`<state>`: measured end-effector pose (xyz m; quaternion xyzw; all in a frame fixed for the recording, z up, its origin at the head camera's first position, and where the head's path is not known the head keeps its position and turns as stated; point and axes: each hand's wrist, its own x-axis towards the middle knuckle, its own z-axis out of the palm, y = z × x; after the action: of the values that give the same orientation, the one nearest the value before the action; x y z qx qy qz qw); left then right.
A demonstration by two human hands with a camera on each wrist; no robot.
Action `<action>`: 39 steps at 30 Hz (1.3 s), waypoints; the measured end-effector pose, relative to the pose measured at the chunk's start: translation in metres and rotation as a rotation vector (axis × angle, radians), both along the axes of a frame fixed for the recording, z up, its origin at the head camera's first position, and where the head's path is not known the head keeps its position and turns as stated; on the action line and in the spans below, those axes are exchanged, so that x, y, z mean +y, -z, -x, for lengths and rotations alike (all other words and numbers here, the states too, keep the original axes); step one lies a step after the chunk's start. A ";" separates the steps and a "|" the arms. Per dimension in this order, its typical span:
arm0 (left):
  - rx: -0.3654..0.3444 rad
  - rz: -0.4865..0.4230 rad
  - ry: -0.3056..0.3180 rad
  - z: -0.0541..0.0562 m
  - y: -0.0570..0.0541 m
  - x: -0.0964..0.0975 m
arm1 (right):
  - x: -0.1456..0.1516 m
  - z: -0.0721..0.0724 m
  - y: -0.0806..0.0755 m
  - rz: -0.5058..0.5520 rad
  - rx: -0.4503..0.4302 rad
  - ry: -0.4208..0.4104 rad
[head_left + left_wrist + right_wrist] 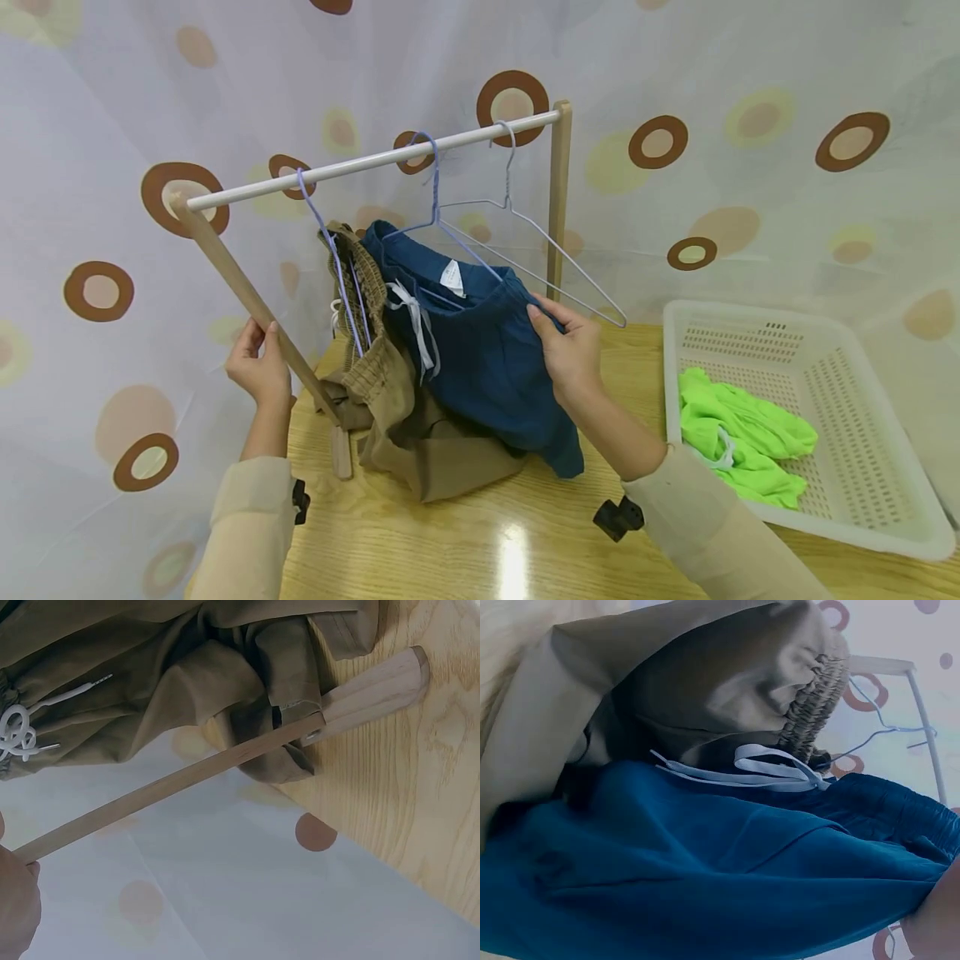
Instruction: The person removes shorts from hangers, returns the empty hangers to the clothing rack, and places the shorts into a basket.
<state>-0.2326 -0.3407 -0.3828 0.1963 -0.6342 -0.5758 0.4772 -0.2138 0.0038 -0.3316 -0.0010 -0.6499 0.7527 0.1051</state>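
Blue shorts [480, 350] with a white drawstring [742, 776] hang by the waistband on a purple wire hanger [435, 179]. My right hand [573, 346] pinches the right end of their waistband between thumb and fingers; in the right wrist view only part of that hand [935, 919] shows. At the left, my left hand [261, 367] pinches the slanting wooden post [232, 271] of the clothes rack. Brown trousers [420, 458] with a gathered waist hang on another purple hanger [333, 250] between the post and the shorts, their legs lying on the table.
A bare wire hanger [540, 229] hangs at the right of the white rail [360, 162], near the rack's right post [558, 192]. On the wooden table [420, 550], a white plastic basket [862, 417] to the right holds bright green clothing [738, 433]. Behind is a patterned curtain [420, 58].
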 end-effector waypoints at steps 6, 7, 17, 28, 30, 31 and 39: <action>-0.004 -0.034 0.006 0.002 0.003 0.001 | 0.003 0.001 -0.002 0.080 0.070 0.031; -0.008 -0.039 0.006 0.002 0.003 0.001 | 0.004 0.001 -0.002 0.085 0.075 0.039; -0.036 -0.074 0.000 0.003 0.002 0.003 | 0.015 0.002 -0.009 0.069 0.225 0.082; -0.049 -0.108 0.033 -0.007 -0.012 0.010 | 0.044 -0.014 -0.011 0.058 0.322 0.126; -0.044 -0.105 0.033 -0.010 -0.015 0.012 | 0.050 -0.019 -0.012 0.094 0.359 0.121; -0.043 -0.100 0.032 -0.011 -0.016 0.012 | 0.054 -0.022 -0.013 0.114 0.377 0.121; -0.028 -0.076 0.025 -0.010 -0.016 0.014 | 0.088 -0.045 -0.016 0.303 0.561 0.028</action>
<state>-0.2226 -0.3269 -0.3665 0.2144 -0.6208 -0.6028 0.4532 -0.1691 0.0922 -0.3152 0.1818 -0.4761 0.8103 0.2892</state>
